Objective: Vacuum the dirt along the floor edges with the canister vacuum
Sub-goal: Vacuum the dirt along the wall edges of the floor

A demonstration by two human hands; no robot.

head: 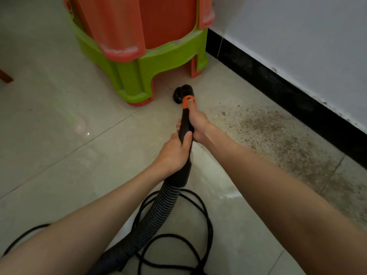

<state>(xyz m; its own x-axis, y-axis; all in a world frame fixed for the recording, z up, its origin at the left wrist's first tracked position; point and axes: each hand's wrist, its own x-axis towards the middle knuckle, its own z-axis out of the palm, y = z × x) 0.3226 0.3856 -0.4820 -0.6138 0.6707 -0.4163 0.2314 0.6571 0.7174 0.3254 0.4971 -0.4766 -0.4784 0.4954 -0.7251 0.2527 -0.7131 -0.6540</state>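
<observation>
dirt, a brown scatter, lies on the tiled floor along the black baseboard, right of the vacuum nozzle. left hand and right hand both grip the wand. best next: swing the nozzle right, keeping it low, and sweep slowly along the edge.

— What runs off the frame?
— The stacked stools at the top, the ribbed hose and black cable at the bottom, a brown object at the left edge.
— And hidden?
— The right hand covers part of the wand; the nozzle mouth faces away.
</observation>
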